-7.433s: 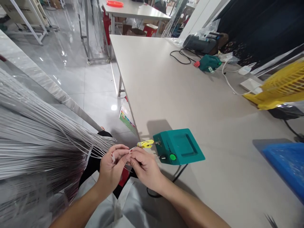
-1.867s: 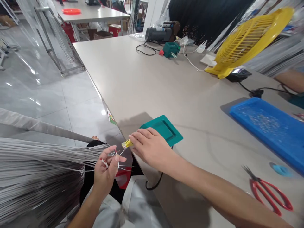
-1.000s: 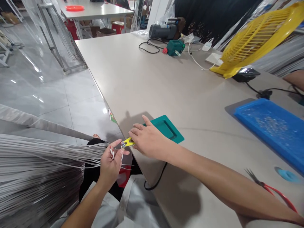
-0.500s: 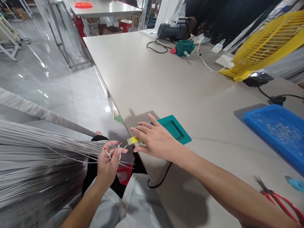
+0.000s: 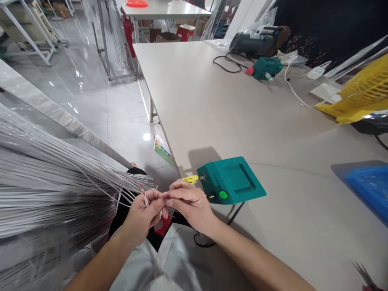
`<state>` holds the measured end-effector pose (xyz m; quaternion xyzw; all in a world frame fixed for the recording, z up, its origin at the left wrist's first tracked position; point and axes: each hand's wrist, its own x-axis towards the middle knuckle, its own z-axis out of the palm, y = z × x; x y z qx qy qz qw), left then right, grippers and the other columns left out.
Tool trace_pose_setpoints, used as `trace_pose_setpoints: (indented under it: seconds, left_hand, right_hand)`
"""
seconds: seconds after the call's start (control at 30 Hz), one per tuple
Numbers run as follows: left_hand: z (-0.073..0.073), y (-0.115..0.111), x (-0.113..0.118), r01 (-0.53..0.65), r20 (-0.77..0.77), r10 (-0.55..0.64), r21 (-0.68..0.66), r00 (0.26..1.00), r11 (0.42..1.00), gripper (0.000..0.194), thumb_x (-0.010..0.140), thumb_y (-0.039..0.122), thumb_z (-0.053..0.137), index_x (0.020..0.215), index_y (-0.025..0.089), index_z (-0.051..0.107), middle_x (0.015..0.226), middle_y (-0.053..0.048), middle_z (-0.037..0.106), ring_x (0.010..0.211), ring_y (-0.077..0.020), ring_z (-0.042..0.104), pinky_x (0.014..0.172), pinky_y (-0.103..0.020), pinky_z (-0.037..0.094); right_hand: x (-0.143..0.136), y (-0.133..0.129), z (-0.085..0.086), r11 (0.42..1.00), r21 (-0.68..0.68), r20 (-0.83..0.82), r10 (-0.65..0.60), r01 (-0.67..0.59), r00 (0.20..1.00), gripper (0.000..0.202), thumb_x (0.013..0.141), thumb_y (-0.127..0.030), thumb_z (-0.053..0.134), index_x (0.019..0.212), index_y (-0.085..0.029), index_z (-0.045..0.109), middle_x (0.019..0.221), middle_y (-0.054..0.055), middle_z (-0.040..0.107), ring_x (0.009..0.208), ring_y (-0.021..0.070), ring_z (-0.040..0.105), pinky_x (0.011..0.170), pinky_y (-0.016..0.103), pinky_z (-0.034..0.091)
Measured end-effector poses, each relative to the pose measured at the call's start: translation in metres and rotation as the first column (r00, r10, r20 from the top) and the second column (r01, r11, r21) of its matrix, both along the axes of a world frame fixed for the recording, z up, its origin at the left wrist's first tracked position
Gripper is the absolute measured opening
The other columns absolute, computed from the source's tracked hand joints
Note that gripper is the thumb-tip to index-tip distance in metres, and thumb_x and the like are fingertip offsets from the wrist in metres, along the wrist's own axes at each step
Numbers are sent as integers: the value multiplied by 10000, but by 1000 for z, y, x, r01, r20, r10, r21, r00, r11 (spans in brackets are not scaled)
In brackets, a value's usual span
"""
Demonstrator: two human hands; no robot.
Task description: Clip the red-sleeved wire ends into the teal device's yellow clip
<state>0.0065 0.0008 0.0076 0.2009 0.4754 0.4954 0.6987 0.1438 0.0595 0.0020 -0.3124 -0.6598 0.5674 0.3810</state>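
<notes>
Over my lap, my left hand [image 5: 141, 218] is closed round the end of a thin white wire [image 5: 146, 200], which has a small red tip. My right hand [image 5: 194, 207] meets it there, thumb and fingers pinched on the wire; the fingertips hide the exact point of grip. From the left, a thick bundle of grey-white wires [image 5: 81, 161] runs up to my left hand. Just beyond my right hand, at the table edge, sits a green device [image 5: 216, 173] with a green button and a yellow-covered piece [image 5: 190, 179] sticking out towards me.
The pale table [image 5: 212, 105] fills the right side. On it are a blue tray [image 5: 370, 182], a yellow fan [image 5: 363, 89], a second green device [image 5: 266, 68] with cables, and a dark motor [image 5: 248, 43]. Plier tips [image 5: 363, 273] show at lower right. A wrapped rail [image 5: 75, 129] crosses on the left.
My right hand has drawn back from over the green device and the yellow piece to meet my left hand, its spread fingers now pinched. The view has swung left.
</notes>
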Motion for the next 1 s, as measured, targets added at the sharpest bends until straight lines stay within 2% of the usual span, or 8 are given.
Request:
trace_pose_setpoints:
  seconds: [0.13, 0.2, 0.3, 0.4, 0.5, 0.6, 0.77, 1.0]
  left_hand:
    - [-7, -3, 0, 45, -53, -44, 15, 998, 999, 234, 738, 347, 642, 695, 139, 546, 497, 30, 565, 333, -7, 289, 342, -158, 165]
    - [-9, -4, -1, 68, -62, -68, 4, 996, 998, 246, 723, 360, 655, 695, 139, 551, 500, 29, 570, 331, -10, 293, 342, -161, 184]
    - [-11, -4, -4, 72, -138, -74, -18, 988, 997, 244, 699, 362, 677, 728, 134, 594, 524, 23, 586, 338, -15, 314, 346, -166, 220]
    - [-12, -4, -8, -18, -270, 16, -2, 963, 1000, 239, 700, 337, 679, 827, 140, 632, 633, -1, 625, 441, -57, 459, 423, -178, 338]
    - [-13, -3, -6, -31, -310, 45, 48, 950, 998, 259, 718, 346, 657, 877, 144, 628, 783, -44, 652, 680, -137, 580, 618, -232, 443]
    - [-15, -2, 2, 75, -315, -17, 173, 949, 982, 299, 740, 404, 612, 869, 134, 611, 808, -60, 636, 766, -175, 576, 717, -275, 443]
    - [-22, -2, 15, 187, -389, -79, 247, 918, 951, 325, 806, 450, 490, 792, 137, 574, 770, -48, 580, 732, -175, 516, 698, -286, 423]
    - [-24, -6, 6, 302, -344, -217, 214, 913, 929, 285, 856, 417, 424, 720, 170, 465, 596, 48, 383, 532, -95, 329, 514, -216, 320]
  right_hand:
    - [1, -2, -6, 978, -206, -92, 17, -36, 996, 204, 762, -384, 633, 704, -197, 689, 687, 12, 546, 640, 113, 514, 563, 235, 438]
    - [3, -2, -5, 973, -216, -101, 56, -77, 993, 218, 782, -388, 608, 704, -192, 665, 682, 11, 537, 625, 115, 505, 549, 239, 428]
    - [10, 2, 5, 986, 14, -24, 166, -165, 986, 219, 817, -343, 562, 696, -185, 652, 638, 23, 544, 680, 141, 521, 632, 276, 432]
    - [15, 4, 15, 945, 223, 15, 243, -240, 970, 283, 830, -351, 524, 653, -176, 659, 661, 40, 557, 655, 136, 540, 614, 272, 432]
    - [11, 0, 17, 948, 284, 80, 128, -145, 989, 149, 800, -271, 570, 761, -176, 679, 733, 51, 595, 674, 134, 567, 622, 265, 452]
    - [4, -7, 12, 941, 335, 182, -21, -42, 983, 107, 765, -179, 600, 843, -186, 673, 791, 54, 629, 710, 138, 580, 633, 263, 459]
    - [-2, -12, 5, 907, 421, 245, -113, -1, 963, 104, 756, -139, 574, 757, -200, 658, 736, 30, 644, 675, 133, 578, 646, 273, 451]
    - [-2, -12, 6, 943, 321, 230, -164, 84, 959, 98, 743, -122, 542, 672, -187, 560, 670, 15, 578, 650, 133, 546, 604, 260, 443]
